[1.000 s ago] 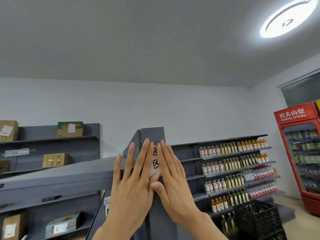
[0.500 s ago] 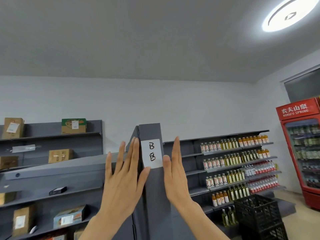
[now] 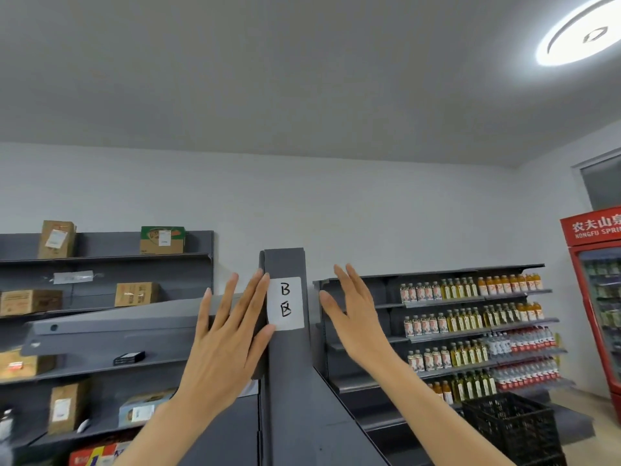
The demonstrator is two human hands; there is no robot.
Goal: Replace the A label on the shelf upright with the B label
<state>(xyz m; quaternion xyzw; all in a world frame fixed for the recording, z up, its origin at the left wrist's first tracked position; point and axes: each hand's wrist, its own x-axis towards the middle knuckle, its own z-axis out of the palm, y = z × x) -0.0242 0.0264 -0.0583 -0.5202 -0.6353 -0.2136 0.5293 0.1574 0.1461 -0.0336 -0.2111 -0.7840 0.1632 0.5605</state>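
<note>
The white rectangular paper B label [image 3: 285, 303], hand-marked in black with a "B" and a character beneath it, sits flat on the front face of the dark grey metal shelf upright [image 3: 289, 381], squarely between the two hands. It looks stuck down along all four edges, with no lifted corner that I can make out. No A label shows anywhere in the view, neither on the upright nor in either hand, so I judge the swap essentially done: the old label is off and the new one is on.

The left hand [image 3: 228, 338] is spread flat and empty, its fingers fanned upward just beside the label's left edge; the thumb tip [image 3: 268, 331] touches or nearly touches the label's lower left corner, and I cannot tell which. The right hand [image 3: 353, 317] is likewise flat, fingers splayed, holding nothing, and stands apart from the upright on the label's right side.

What seems left, at most, is a last press on that lower left corner if it is not fully seated, and then taking both hands away. Where the removed A label went cannot be told.
</note>
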